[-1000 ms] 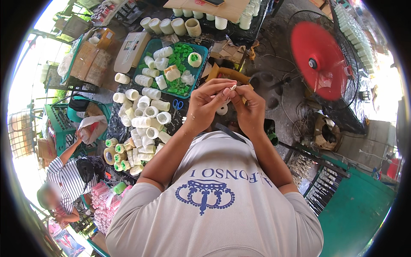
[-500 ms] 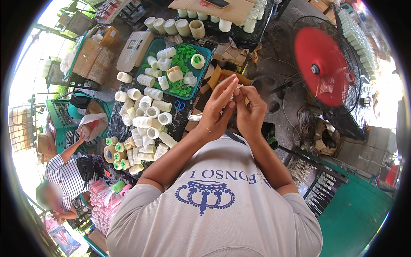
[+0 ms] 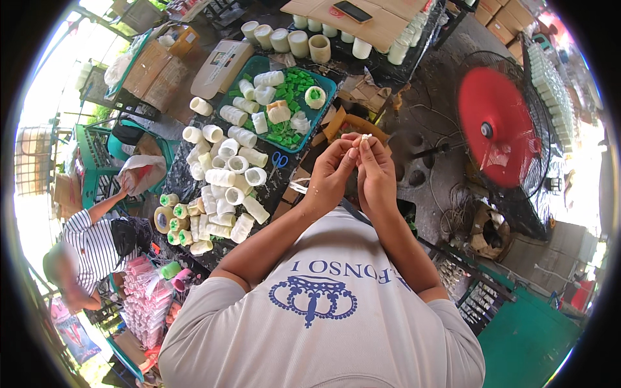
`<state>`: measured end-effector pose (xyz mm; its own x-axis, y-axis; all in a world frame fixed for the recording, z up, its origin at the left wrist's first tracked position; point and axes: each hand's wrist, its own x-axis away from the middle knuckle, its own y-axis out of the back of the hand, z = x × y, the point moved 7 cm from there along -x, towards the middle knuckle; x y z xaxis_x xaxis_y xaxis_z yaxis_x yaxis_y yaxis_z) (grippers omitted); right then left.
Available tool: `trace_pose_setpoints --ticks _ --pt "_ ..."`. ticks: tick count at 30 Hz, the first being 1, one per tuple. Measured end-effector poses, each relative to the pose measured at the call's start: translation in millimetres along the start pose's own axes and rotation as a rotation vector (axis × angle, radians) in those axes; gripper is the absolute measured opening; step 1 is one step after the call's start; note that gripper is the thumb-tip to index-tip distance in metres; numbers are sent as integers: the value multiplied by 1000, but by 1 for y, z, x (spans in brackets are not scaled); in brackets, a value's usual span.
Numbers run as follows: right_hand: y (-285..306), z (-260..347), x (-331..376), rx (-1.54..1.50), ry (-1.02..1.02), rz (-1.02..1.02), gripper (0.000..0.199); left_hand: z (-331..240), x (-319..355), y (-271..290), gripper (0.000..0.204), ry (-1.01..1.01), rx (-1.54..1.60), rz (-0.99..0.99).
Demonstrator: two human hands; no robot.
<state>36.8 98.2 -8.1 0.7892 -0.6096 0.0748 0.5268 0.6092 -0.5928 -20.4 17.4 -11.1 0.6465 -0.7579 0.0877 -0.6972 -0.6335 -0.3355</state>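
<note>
One small white piece (image 3: pixel 365 137), pinched just above and right of the frame's centre

The right hand (image 3: pixel 377 174) has its thumb laid flat and pressed toward the forefinger, so its fingertips look clamped on the small white piece, which shows at the top of the thumb. The left hand (image 3: pixel 333 169) comes in from the other side, thumb and forefinger close to each other and tips right up against the right hand's. Whether they grip the piece too, I cannot tell; its lower fingers are curled out of sight. Pale strands (image 3: pixel 297 187) show beside the left wrist, and what they join is hidden.

For a grip this fine, I would keep the two hands resting against each other, so that neither drifts. Let the right thumb do the clamping and the left fingertips the adjusting. Pressure should be light: the piece looks small enough to slip or squash. Tilting the thumbs a little outward would leave it in plain sight.

Keep the pale strands clear of the wrist so they do not tug. The red fan (image 3: pixel 490 123) at upper right could disturb anything light. The blue-handled scissors (image 3: pixel 279 160) lie left of the hands, near the white cylinders (image 3: pixel 220 178); the teal tray (image 3: pixel 334 97) sits above them, upper middle of the frame.
</note>
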Motion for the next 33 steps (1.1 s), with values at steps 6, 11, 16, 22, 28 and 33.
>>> trace_pose_setpoints --ticks 6,11,16,22,28,33 --pt "-12 -5 -4 156 30 138 17 -4 9 21 19 19 91 -144" --pt "-34 -6 -11 258 47 361 15 -6 28 43 16 71 322 -211" --pt "-53 -17 -15 246 7 528 11 -9 51 60 19 13 402 -205" --pt "-88 -25 -20 355 51 702 12 -15 82 73 26 -92 285 -281" --pt "-118 -47 -9 285 -101 837 14 -19 103 86 22 -154 297 -495" --pt "-122 -59 -2 295 -231 941 20 -22 116 93 22 -217 214 -619"
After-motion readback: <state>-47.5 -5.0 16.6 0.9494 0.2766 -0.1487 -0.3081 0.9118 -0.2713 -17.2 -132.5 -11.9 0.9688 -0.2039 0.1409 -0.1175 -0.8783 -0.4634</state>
